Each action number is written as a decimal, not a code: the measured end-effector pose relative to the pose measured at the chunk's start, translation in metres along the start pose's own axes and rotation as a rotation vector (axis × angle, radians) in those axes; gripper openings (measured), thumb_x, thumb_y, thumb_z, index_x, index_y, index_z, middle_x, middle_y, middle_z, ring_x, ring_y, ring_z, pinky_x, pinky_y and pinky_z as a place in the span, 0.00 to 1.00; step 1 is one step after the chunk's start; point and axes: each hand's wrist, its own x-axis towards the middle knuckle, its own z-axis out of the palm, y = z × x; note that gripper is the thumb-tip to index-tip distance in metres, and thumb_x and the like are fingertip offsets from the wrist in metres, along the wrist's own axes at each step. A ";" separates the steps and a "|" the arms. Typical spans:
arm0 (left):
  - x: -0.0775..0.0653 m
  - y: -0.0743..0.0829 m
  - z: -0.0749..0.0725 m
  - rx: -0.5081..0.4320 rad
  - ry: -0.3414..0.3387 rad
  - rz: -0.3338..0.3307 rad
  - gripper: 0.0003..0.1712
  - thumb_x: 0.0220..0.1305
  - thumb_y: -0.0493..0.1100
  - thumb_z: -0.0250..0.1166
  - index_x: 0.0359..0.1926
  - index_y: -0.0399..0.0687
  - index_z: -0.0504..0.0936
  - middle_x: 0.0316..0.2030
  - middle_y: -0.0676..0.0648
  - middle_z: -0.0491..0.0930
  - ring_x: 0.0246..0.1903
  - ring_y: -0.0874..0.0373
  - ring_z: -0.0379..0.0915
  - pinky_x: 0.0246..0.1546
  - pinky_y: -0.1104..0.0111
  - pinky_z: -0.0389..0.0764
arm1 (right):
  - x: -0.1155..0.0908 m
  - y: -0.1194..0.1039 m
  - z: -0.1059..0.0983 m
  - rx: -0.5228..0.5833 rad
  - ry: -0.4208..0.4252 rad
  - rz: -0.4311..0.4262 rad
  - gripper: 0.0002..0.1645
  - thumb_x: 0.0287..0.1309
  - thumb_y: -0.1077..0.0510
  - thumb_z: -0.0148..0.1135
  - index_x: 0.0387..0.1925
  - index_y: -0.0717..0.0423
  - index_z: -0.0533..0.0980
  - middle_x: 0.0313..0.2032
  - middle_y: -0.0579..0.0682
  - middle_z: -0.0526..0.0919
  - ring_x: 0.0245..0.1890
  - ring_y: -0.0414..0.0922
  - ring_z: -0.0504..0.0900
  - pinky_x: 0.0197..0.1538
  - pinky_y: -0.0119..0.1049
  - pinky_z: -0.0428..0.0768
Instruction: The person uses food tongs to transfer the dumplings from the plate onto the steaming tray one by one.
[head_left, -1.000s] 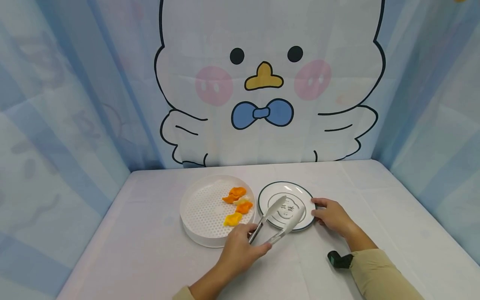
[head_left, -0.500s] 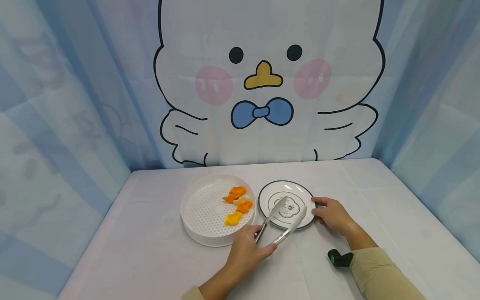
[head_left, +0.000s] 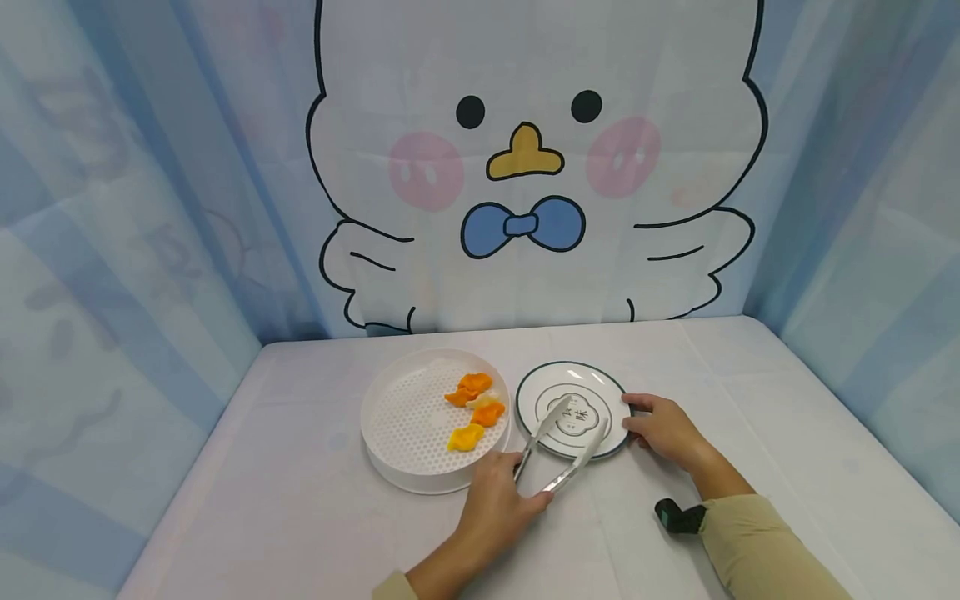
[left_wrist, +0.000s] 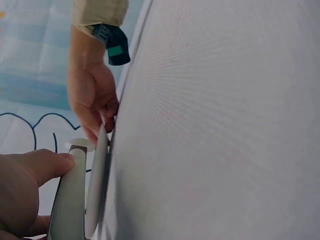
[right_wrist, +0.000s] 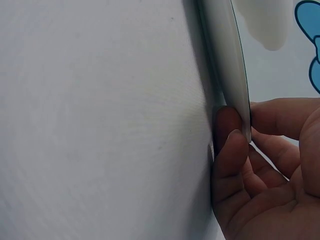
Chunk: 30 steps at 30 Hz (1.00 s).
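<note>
My left hand (head_left: 501, 500) grips a pair of tongs (head_left: 588, 454) whose two arms stand apart, pointing away over the plate. Nothing shows between the tong tips. In the left wrist view, the thumb lies along one tong arm (left_wrist: 70, 200). My right hand (head_left: 666, 429) pinches the right rim of a white plate (head_left: 540, 387) with a dark green edge and a printed centre. Fingers of that hand reach under the rim in the right wrist view, where the plate (right_wrist: 227, 55) shows edge-on.
Left of the plate stands a round white perforated tray (head_left: 405, 425). Several orange, yellow and cream dumpling-like pieces (head_left: 467, 437) lie along its right side. A black device (head_left: 678, 517) is worn at the right sleeve. White cloth covers the table (head_left: 300, 500); printed curtains surround it.
My left hand and the tongs have shifted slightly right, and the tong tips have come back a little nearer. The right hand stays at the plate's rim; the pieces have not moved.
</note>
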 end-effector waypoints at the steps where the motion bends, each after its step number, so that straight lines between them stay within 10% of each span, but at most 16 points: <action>1: 0.000 -0.001 0.001 0.001 0.006 0.005 0.33 0.42 0.46 0.83 0.46 0.31 0.83 0.38 0.44 0.76 0.40 0.51 0.71 0.41 0.60 0.75 | 0.000 0.000 0.000 0.000 0.000 0.001 0.33 0.64 0.62 0.58 0.68 0.70 0.65 0.61 0.69 0.70 0.33 0.44 0.79 0.36 0.36 0.79; 17: -0.002 -0.001 0.002 0.006 0.019 0.015 0.35 0.41 0.45 0.84 0.48 0.32 0.81 0.42 0.43 0.77 0.44 0.48 0.73 0.46 0.58 0.77 | -0.001 0.000 0.001 -0.012 0.001 0.009 0.32 0.65 0.63 0.57 0.68 0.70 0.66 0.61 0.69 0.71 0.34 0.45 0.79 0.37 0.35 0.79; 30: -0.001 0.011 -0.037 -0.025 -0.081 -0.029 0.44 0.48 0.50 0.81 0.62 0.34 0.74 0.58 0.39 0.74 0.57 0.45 0.71 0.60 0.52 0.72 | -0.002 -0.001 0.000 -0.017 -0.022 -0.011 0.32 0.68 0.60 0.56 0.69 0.72 0.63 0.63 0.71 0.69 0.37 0.47 0.80 0.40 0.39 0.80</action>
